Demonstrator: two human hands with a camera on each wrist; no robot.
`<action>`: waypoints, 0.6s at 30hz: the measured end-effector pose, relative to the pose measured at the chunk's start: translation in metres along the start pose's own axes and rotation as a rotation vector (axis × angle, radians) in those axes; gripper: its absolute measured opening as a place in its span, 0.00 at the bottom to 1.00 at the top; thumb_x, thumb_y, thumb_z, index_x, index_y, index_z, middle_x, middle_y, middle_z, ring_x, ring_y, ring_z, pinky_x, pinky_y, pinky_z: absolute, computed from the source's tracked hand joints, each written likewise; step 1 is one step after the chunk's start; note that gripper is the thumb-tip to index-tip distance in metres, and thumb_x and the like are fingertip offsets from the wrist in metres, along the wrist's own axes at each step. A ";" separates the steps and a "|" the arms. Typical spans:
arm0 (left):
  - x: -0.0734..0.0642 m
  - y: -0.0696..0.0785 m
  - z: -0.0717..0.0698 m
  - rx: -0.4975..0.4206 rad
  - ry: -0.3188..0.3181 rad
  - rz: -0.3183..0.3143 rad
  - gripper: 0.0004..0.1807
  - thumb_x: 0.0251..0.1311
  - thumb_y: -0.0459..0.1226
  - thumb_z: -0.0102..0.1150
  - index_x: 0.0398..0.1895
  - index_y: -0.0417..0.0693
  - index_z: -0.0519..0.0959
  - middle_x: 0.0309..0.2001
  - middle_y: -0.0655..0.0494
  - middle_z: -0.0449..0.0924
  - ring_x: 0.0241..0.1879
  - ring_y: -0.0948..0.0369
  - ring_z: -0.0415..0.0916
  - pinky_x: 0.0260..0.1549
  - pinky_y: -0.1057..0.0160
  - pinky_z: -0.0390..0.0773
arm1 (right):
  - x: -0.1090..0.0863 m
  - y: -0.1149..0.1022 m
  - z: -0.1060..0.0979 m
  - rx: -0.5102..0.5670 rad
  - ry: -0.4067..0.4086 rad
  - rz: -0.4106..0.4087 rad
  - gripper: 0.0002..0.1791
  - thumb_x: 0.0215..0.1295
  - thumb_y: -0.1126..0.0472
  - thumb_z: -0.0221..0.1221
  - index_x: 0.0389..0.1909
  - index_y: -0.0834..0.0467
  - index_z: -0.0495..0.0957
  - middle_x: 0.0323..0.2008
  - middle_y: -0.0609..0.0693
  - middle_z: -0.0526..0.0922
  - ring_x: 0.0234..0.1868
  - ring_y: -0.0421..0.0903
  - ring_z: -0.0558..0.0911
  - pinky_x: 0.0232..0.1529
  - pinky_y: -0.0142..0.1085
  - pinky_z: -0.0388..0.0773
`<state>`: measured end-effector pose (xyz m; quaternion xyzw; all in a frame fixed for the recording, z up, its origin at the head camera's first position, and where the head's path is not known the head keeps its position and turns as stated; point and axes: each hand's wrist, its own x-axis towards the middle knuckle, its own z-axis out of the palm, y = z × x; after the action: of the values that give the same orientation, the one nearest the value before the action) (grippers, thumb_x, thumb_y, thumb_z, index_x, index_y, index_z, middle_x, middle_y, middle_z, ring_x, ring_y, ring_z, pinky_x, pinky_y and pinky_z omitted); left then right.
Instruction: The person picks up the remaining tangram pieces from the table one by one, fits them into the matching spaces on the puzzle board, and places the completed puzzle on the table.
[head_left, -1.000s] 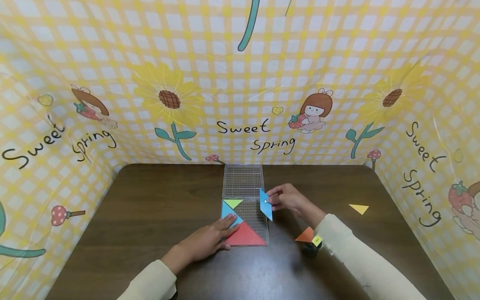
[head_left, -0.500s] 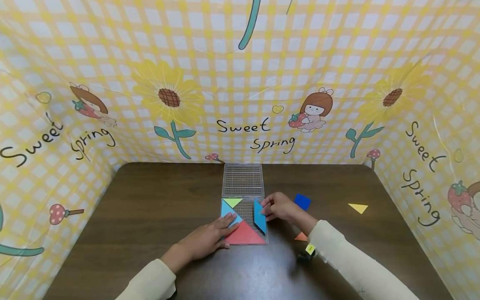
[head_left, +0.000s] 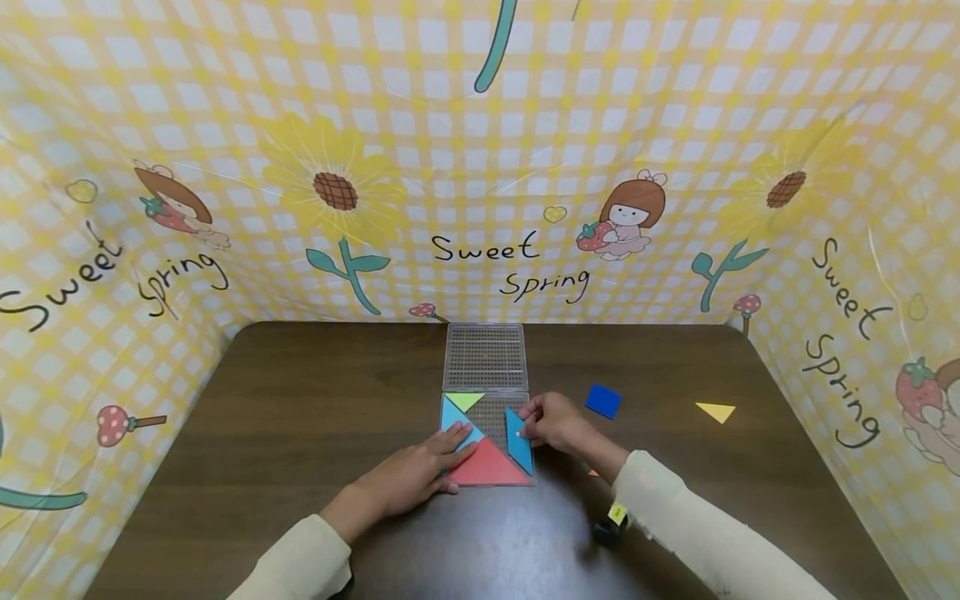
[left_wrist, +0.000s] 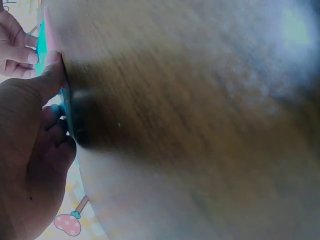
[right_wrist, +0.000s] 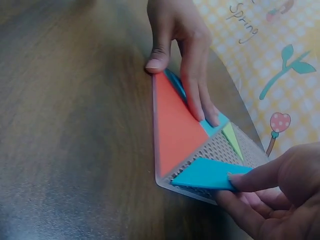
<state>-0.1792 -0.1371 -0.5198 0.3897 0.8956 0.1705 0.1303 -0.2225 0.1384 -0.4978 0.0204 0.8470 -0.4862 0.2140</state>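
A clear hinged case [head_left: 487, 417] lies opened out on the table, its perforated lid [head_left: 486, 357] toward the back. Inside the near half are a red triangle [head_left: 489, 465], a light blue triangle [head_left: 454, 412] and a small green triangle [head_left: 465, 401]. My left hand [head_left: 417, 471] rests over the case's left side, straight fingers on the light blue triangle and thumb at the near corner. At the right side, my right hand [head_left: 553, 423] pinches a blue parallelogram [right_wrist: 210, 174] between thumb and fingers. In the right wrist view that piece is tilted above the case, one tip close to the red triangle.
A dark blue square [head_left: 603, 401] and a yellow triangle [head_left: 716, 412] lie on the table to the right. An orange piece [head_left: 593, 473] is mostly hidden by the right forearm. Patterned cloth [head_left: 480, 167] walls off the table's back and sides.
My right hand has brought the parallelogram left and down, from upright beside the case to over its right side. The dark blue square has come into sight. My left hand stays put.
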 end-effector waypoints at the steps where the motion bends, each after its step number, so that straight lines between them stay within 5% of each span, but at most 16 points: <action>1: 0.000 0.000 0.000 0.002 0.001 0.000 0.36 0.74 0.48 0.56 0.80 0.52 0.60 0.83 0.47 0.48 0.78 0.42 0.56 0.68 0.43 0.72 | -0.001 0.000 0.001 -0.007 0.007 -0.004 0.08 0.62 0.76 0.65 0.41 0.67 0.82 0.32 0.55 0.80 0.30 0.44 0.81 0.36 0.39 0.88; 12: 0.001 0.000 -0.001 0.001 0.000 -0.009 0.35 0.74 0.47 0.57 0.80 0.52 0.60 0.83 0.47 0.49 0.78 0.42 0.57 0.68 0.42 0.71 | -0.011 -0.003 0.007 -0.172 0.080 -0.087 0.08 0.61 0.72 0.68 0.40 0.64 0.83 0.29 0.52 0.80 0.28 0.43 0.78 0.29 0.32 0.79; 18: 0.001 0.000 0.000 0.004 0.000 -0.008 0.35 0.74 0.47 0.57 0.80 0.52 0.60 0.83 0.47 0.49 0.79 0.42 0.56 0.68 0.43 0.71 | -0.012 0.000 0.007 -0.261 0.099 -0.136 0.14 0.54 0.70 0.75 0.38 0.60 0.82 0.31 0.50 0.79 0.34 0.44 0.75 0.35 0.33 0.77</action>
<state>-0.1796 -0.1361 -0.5196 0.3863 0.8975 0.1682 0.1301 -0.2089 0.1342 -0.4963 -0.0412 0.9119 -0.3838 0.1394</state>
